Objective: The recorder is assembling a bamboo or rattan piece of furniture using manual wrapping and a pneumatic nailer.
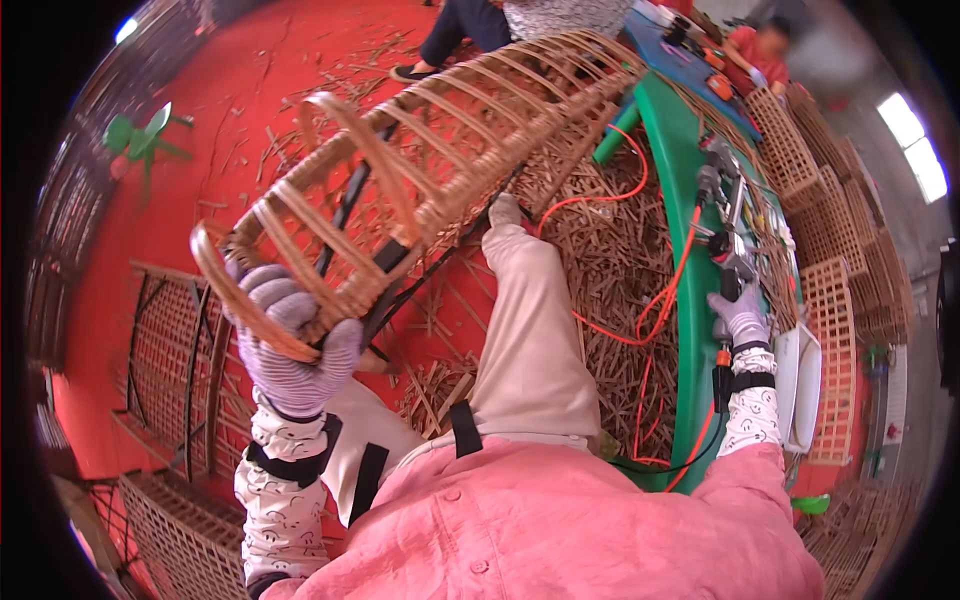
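Note:
My left hand (pixel 298 345), in a striped lilac glove, is closed on the near end of a long rattan frame (pixel 415 165). The frame tilts away from me toward the upper right, with rows of bent canes across it. Two rattan loops stand up at its near part, and one passes across my left palm. My right hand (pixel 742 315), gloved too, is wrapped round the dark handle of what looks like a pneumatic nail gun (pixel 735 262), over a green table (pixel 687 370). A second such tool (pixel 718 170) lies farther along that table.
Cane scraps (pixel 605 260) cover the red floor beside my legs. An orange hose (pixel 650 325) loops off the table. A white bin (pixel 799 390) stands right of my right hand. Lattice panels (pixel 829 350) lean at the right. Two people work at the far side; a green stool (pixel 148 135) stands far left.

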Motion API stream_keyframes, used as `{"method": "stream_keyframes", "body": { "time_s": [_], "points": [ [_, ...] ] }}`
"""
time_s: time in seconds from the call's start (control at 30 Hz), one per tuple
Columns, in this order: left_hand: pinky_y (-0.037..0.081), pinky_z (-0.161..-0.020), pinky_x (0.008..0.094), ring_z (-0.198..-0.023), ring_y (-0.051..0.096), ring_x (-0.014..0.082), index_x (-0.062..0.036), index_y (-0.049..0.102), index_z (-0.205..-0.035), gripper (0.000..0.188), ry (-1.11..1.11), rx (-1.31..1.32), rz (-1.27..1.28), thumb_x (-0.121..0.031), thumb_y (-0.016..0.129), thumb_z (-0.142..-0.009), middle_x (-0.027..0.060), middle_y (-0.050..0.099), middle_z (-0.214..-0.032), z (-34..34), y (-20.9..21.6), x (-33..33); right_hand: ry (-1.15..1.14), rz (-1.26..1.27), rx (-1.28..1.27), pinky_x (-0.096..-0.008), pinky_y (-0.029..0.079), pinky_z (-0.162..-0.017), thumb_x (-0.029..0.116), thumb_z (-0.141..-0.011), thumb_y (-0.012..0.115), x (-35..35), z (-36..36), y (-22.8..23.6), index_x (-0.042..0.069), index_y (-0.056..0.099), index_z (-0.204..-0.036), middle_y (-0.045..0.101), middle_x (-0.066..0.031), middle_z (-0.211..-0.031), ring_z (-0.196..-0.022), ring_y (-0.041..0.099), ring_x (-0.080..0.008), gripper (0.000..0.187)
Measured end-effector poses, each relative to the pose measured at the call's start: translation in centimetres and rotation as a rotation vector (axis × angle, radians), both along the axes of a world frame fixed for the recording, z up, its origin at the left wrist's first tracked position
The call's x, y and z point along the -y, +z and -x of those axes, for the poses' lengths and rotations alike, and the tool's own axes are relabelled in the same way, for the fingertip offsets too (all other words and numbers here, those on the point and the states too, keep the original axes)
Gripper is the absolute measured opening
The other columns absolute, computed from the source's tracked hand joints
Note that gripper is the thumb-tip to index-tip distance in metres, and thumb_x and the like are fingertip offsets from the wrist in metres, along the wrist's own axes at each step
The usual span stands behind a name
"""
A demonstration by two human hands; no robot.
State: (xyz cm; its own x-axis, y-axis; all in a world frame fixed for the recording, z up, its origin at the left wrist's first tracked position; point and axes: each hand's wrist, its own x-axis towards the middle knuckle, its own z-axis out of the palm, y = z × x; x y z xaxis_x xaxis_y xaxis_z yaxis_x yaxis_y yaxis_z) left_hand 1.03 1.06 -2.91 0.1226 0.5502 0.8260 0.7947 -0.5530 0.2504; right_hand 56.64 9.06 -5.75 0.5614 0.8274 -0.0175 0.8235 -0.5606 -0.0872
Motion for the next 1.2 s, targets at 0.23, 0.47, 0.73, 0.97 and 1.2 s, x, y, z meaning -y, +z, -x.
{"method": "stream_keyframes", "body": {
  "time_s": [0.23,0.47,0.73,0.97,1.2],
  "points": [
    [0.037,-0.089,0.0472,-0.09,0.057,0.0311,-0.0089,0.057,-0.082,0.038,0.052,0.066,0.036,-0.027,0.08,-0.058,0.0078,0.058,-0.086,0.9,-1.4,0.6,0.148,-0.126,-0.089,-0.0351,0.05,-0.06,0.009,-0.055,0.076,-3.5,-13.2,-6.0,-0.01,0.044,-0.111,0.058,-0.0168,-0.092,-0.074,0.057,-0.0212,0.067],
    [0.035,-0.095,0.0496,-0.1,0.053,0.0323,-0.0094,0.057,-0.092,0.049,0.091,0.086,-0.048,-0.024,0.084,-0.054,0.0058,0.057,-0.093,3.3,-2.6,1.0,0.322,-0.328,-0.761,-0.0284,0.046,-0.049,0.004,-0.067,0.059,-0.2,-1.4,4.1,0.001,0.045,-0.111,0.053,-0.0062,-0.072,-0.056,0.054,-0.0161,0.046],
    [0.028,-0.104,0.0498,-0.107,0.052,0.0302,-0.012,0.058,-0.091,0.05,0.192,0.156,-0.147,-0.027,0.085,-0.052,0.0053,0.058,-0.093,3.1,-3.8,0.2,0.65,-0.209,-1.106,-0.0301,0.048,-0.062,0.011,-0.072,0.061,5.9,20.0,10.7,0.0,0.058,-0.089,0.056,-0.0053,-0.071,-0.063,0.056,-0.0161,0.02],
    [0.026,-0.102,0.0531,-0.107,0.053,0.0264,-0.0104,0.058,-0.093,0.052,0.133,0.255,-0.154,-0.039,0.082,-0.055,0.0042,0.058,-0.096,4.8,-4.4,-2.4,0.899,-0.039,-1.102,-0.0262,0.039,-0.044,0.006,-0.083,0.063,6.8,27.3,0.1,0.004,0.056,-0.078,0.057,-0.0056,-0.064,-0.047,0.05,-0.0122,0.009],
    [0.048,-0.083,0.0381,-0.098,0.055,0.0309,-0.0074,0.059,-0.089,0.048,0.172,0.333,-0.177,-0.022,0.082,-0.05,0.011,0.057,-0.096,5.8,-4.0,-3.8,0.987,-0.021,-0.777,-0.0249,0.044,-0.066,0.009,-0.086,0.061,8.0,30.1,-3.9,0.005,0.057,-0.1,0.057,0.0002,-0.085,-0.077,0.052,-0.0088,0.015]
  ]
}}
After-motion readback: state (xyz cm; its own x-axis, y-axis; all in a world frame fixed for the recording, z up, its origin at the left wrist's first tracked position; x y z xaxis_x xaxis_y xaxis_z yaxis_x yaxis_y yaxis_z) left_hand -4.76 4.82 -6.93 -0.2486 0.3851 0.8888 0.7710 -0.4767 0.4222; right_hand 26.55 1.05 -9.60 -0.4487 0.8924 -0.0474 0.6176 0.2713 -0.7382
